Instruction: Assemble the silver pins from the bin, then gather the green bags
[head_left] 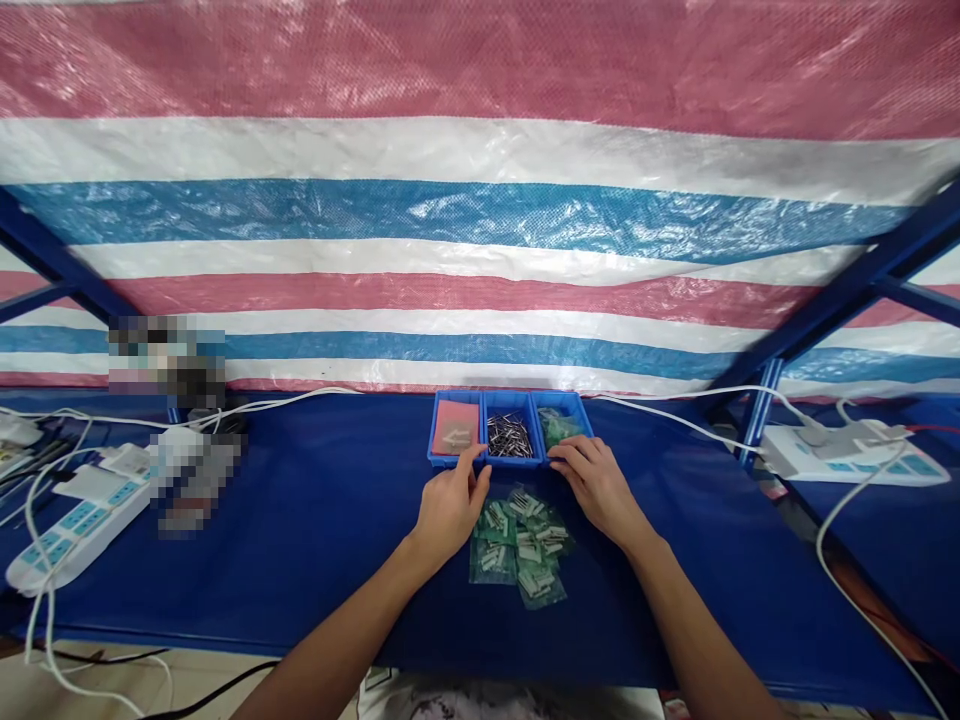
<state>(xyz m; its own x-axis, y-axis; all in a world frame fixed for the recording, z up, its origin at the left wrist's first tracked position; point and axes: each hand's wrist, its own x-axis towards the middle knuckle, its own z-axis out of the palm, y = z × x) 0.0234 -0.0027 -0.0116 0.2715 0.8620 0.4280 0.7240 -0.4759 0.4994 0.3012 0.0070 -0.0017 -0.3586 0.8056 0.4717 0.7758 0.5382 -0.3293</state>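
Three small blue bins stand side by side at the back of a blue-covered table (315, 520). The left bin (455, 428) holds a pink sheet, the middle bin (508, 432) holds small metal pins, the right bin (561, 420) holds green bags. My left hand (450, 505) rests on the table with its fingertips against the front edge of the left bin. My right hand (596, 485) touches the front edge of the right bin. Between my hands lies a pile of small clear green bags (521, 545) with metal parts inside. Neither hand holds anything.
A white power strip (71, 525) with cables lies at the left, another power strip (855, 450) at the right. A striped red, white and blue tarp (480, 200) hangs behind the table. Blue shelf posts (757, 420) stand at the right. Blurred items sit at the left.
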